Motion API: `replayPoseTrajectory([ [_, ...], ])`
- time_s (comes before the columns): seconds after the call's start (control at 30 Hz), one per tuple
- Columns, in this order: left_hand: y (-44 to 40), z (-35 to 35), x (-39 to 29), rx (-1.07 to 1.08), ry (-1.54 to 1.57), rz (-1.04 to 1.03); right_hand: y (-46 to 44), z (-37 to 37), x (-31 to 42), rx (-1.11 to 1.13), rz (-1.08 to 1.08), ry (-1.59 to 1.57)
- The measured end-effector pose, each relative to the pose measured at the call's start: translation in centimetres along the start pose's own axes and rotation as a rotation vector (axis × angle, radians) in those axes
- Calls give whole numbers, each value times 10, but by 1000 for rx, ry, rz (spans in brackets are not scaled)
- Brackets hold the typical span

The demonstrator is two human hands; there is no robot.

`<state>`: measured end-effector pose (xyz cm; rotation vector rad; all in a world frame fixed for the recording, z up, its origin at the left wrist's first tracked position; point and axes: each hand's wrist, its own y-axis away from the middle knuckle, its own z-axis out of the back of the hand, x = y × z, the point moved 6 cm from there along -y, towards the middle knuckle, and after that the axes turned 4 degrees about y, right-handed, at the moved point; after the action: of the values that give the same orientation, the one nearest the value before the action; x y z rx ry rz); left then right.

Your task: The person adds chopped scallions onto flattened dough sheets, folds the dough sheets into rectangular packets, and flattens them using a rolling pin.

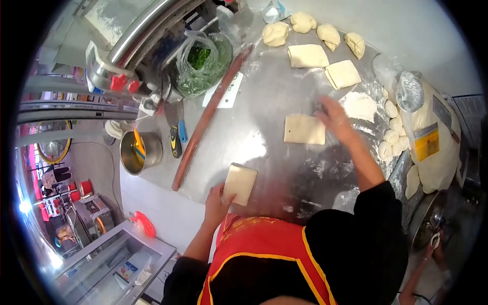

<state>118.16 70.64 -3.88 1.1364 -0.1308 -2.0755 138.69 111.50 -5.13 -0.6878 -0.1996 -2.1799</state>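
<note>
My left hand (218, 204) grips the lower left edge of a flat rectangular dough piece (241, 183) near the front edge of the metal worktop, its thumb lying on top. Farther right, my right hand (334, 121) is at the right edge of another folded dough rectangle (301, 130), fingers apart and slightly blurred; whether they touch it I cannot tell. Two more folded dough slabs (308, 56) lie behind, and several rounded dough lumps (303, 22) line the back. Loose white flour (359, 105) is heaped beside my right hand.
A long wooden rolling pin (211, 119) lies across the left side. Beyond it are a metal pot (152, 147), a scraper (175, 142) and a plastic-lined bowl of chopped greens (201, 58). Small dough pieces (391, 136) and a large flour sack (432, 132) stand right. Another person's hands (432, 251) show lower right.
</note>
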Motion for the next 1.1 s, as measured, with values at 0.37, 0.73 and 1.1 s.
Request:
replayPoseTrajectory([
  [0.37, -15, -9, 7, -95, 41, 138, 37, -33, 134, -25, 281, -136],
  [0.73, -14, -26, 18, 205, 863, 436, 81, -156, 225, 335, 69, -567],
  [1.1, -19, -85, -105, 1056, 535, 38, 214, -76, 154, 145, -760, -1219],
])
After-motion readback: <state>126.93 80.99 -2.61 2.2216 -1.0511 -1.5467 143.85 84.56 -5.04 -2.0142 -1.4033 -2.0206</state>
